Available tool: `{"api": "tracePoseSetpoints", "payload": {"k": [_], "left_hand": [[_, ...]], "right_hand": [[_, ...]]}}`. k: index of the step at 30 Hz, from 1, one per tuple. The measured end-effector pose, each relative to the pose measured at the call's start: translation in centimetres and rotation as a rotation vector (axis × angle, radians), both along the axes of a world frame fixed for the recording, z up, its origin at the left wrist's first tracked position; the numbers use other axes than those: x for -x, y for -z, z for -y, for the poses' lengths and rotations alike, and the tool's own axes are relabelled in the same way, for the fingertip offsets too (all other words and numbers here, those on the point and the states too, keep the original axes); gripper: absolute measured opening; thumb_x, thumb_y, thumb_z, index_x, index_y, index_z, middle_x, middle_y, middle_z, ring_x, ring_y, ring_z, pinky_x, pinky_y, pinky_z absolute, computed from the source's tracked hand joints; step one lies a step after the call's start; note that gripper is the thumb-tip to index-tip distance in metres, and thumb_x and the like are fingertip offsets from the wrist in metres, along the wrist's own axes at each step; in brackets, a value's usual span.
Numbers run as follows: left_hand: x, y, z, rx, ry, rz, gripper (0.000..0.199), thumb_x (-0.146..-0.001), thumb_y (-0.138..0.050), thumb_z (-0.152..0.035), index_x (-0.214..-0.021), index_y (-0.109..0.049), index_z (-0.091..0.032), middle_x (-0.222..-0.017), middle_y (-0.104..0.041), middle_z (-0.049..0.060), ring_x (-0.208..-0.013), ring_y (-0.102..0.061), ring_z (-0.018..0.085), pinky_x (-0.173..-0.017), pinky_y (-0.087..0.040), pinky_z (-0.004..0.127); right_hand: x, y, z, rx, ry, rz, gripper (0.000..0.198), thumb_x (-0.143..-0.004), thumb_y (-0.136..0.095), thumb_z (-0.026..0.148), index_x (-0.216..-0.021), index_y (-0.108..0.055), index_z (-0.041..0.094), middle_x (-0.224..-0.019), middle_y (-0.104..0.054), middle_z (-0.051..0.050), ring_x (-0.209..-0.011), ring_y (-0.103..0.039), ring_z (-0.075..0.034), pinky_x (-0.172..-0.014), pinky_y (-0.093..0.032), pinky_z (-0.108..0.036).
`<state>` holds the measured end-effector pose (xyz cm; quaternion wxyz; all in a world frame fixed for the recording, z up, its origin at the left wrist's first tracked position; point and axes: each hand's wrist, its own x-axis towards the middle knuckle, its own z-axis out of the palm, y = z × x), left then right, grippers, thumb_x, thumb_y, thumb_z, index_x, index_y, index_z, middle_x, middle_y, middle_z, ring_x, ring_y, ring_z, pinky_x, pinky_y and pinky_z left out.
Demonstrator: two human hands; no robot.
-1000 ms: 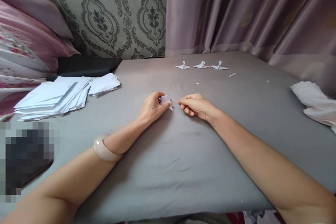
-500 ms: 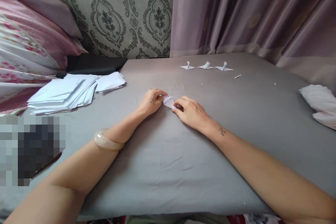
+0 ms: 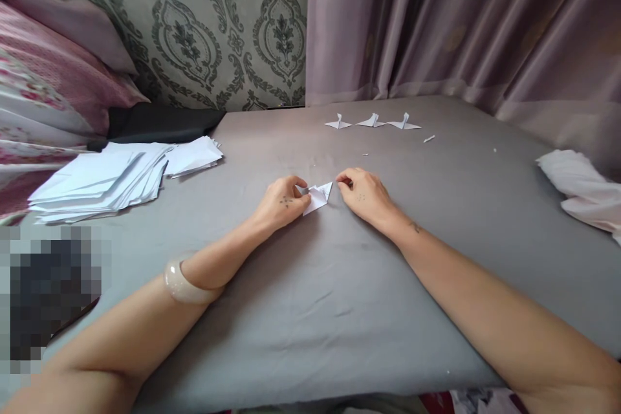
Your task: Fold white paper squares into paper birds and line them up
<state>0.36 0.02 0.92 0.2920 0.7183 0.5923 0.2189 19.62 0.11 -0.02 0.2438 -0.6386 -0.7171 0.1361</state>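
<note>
My left hand (image 3: 284, 202) is closed on a small piece of folded white paper (image 3: 319, 196), pinching its left side between thumb and fingers. The paper has sharp creases, and one pointed corner sticks out up and to the right. Just beyond that corner, my right hand (image 3: 363, 194) is held with loosely curled fingers. A narrow gap parts its fingertips from the paper, and nothing shows in them. Farther back stand three folded paper birds (image 3: 372, 121) in a row.
Stacks of white paper sheets (image 3: 92, 174) lie at the left, beside a black item (image 3: 160, 124). Small paper scraps (image 3: 429, 139) are scattered on the grey cloth (image 3: 310, 336). A crumpled white cloth (image 3: 577, 181) lies at the right edge. Curtains (image 3: 349, 26) hang behind.
My right hand has let go of the folded paper and drawn slightly right. The paper is turned and more spread out in my left hand. The view has shifted a little.
</note>
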Motion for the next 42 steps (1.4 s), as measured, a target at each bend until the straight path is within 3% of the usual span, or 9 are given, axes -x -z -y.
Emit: {"api": "tracePoseSetpoints", "payload": {"k": [6, 10, 15, 23, 29, 33, 38, 42], "left_hand": [[0.3, 1.1, -0.9, -0.213, 0.127, 0.125, 0.032, -0.076, -0.057, -0.023, -0.106, -0.065, -0.018, -0.106, -0.064, 0.007, -0.087, -0.056, 0.017, -0.073, -0.047, 0.027], [0.1, 1.2, -0.9, -0.253, 0.260, 0.119, 0.024, -0.083, -0.058, -0.030, -0.104, -0.067, -0.024, -0.105, -0.066, 0.005, -0.103, -0.052, 0.021, -0.086, -0.044, 0.032], [-0.2, 1.0, -0.8, -0.245, 0.241, 0.097, 0.018, -0.083, -0.059, -0.032, -0.095, -0.071, -0.024, -0.094, -0.068, 0.005, -0.096, -0.055, 0.021, -0.084, -0.045, 0.032], [-0.3, 1.6, -1.2, -0.195, 0.173, 0.116, 0.019, -0.080, -0.061, -0.029, -0.094, -0.073, -0.023, -0.090, -0.062, 0.005, -0.073, -0.057, 0.014, -0.073, -0.048, 0.027], [-0.7, 1.1, -1.1, -0.228, 0.213, 0.061, 0.019, -0.081, -0.059, -0.028, -0.091, -0.074, -0.021, -0.078, -0.064, 0.004, -0.073, -0.056, 0.015, -0.071, -0.047, 0.027], [-0.8, 0.9, -1.0, -0.227, 0.214, 0.072, 0.019, -0.081, -0.058, -0.026, -0.091, -0.074, -0.020, -0.077, -0.065, 0.003, -0.072, -0.056, 0.015, -0.071, -0.046, 0.027], [-0.9, 0.7, -0.8, -0.234, 0.220, 0.072, 0.020, -0.081, -0.056, -0.020, -0.089, -0.074, -0.020, -0.076, -0.065, 0.003, -0.070, -0.055, 0.014, -0.069, -0.045, 0.027], [-0.9, 0.5, -0.6, -0.241, 0.236, 0.062, 0.021, -0.081, -0.054, -0.017, -0.085, -0.074, -0.019, -0.075, -0.066, 0.003, -0.076, -0.056, 0.017, -0.071, -0.045, 0.028]], "right_hand": [[-0.2, -1.0, 0.2, 0.139, -0.023, -0.154, 0.022, -0.076, -0.054, 0.018, -0.090, -0.071, 0.021, -0.083, -0.069, -0.003, -0.073, -0.059, -0.015, -0.069, -0.042, -0.026], [0.3, -2.1, 1.0, 0.237, -0.073, -0.251, 0.016, -0.071, -0.057, 0.020, -0.081, -0.070, 0.021, -0.077, -0.066, -0.001, -0.066, -0.055, -0.012, -0.061, -0.040, -0.023], [1.0, -2.5, 1.5, 0.409, -0.049, -0.418, 0.010, -0.073, -0.058, 0.027, -0.068, -0.062, 0.020, -0.059, -0.053, 0.002, -0.048, -0.040, -0.008, -0.041, -0.027, -0.022], [1.4, -2.3, 1.1, 0.489, 0.025, -0.681, 0.015, -0.073, -0.063, 0.026, -0.062, -0.059, 0.016, -0.064, -0.056, 0.001, -0.052, -0.043, -0.005, -0.041, -0.027, -0.018], [1.8, -2.4, 0.8, 0.521, 0.010, -0.841, 0.018, -0.072, -0.066, 0.023, -0.058, -0.058, 0.015, -0.064, -0.056, 0.000, -0.050, -0.039, -0.004, -0.037, -0.022, -0.017], [1.6, -2.4, 0.5, 0.532, 0.058, -0.873, 0.015, -0.075, -0.066, 0.026, -0.065, -0.064, 0.014, -0.069, -0.060, -0.002, -0.049, -0.042, -0.004, -0.036, -0.024, -0.017], [1.5, -2.8, 0.8, 0.534, 0.069, -0.824, 0.025, -0.080, -0.066, 0.036, -0.070, -0.067, 0.013, -0.070, -0.059, -0.003, -0.049, -0.042, -0.005, -0.035, -0.025, -0.018], [2.0, -2.8, 1.0, 0.503, 0.046, -0.778, 0.018, -0.076, -0.069, 0.028, -0.067, -0.065, 0.013, -0.066, -0.056, -0.001, -0.048, -0.040, -0.004, -0.036, -0.023, -0.017]]}}
